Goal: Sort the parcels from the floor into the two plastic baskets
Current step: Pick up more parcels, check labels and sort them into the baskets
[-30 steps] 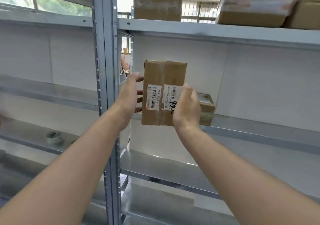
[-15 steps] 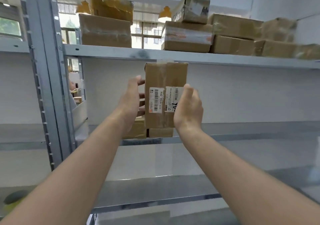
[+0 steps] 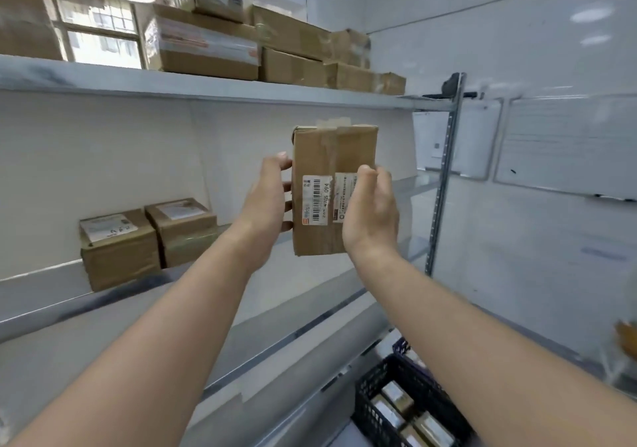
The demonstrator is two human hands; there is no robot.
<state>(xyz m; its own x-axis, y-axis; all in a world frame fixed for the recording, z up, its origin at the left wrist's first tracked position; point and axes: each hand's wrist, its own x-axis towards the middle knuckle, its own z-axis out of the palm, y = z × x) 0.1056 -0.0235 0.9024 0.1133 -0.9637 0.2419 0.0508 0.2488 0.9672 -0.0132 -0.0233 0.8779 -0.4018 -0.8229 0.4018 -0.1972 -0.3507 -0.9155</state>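
Note:
I hold a taped brown cardboard parcel (image 3: 322,157) upright in front of the metal shelving, its barcode labels facing me. My left hand (image 3: 265,201) grips its left edge, thumb on the front and fingers behind. My right hand (image 3: 374,212) grips its right edge over the second label. A dark plastic basket (image 3: 370,408) stands low at the bottom right, with several small parcels lying inside. Only one basket is in view.
Two brown boxes (image 3: 119,243) sit side by side on the middle shelf (image 3: 41,312) at left. Several larger cartons (image 3: 206,46) are stacked on the top shelf. A shelf upright (image 3: 444,170) stands right of the parcel, with whiteboards (image 3: 565,146) on the wall beyond.
My view has swung to the right along the shelving while both hands keep the parcel held up. The basket and the whiteboards have come into view.

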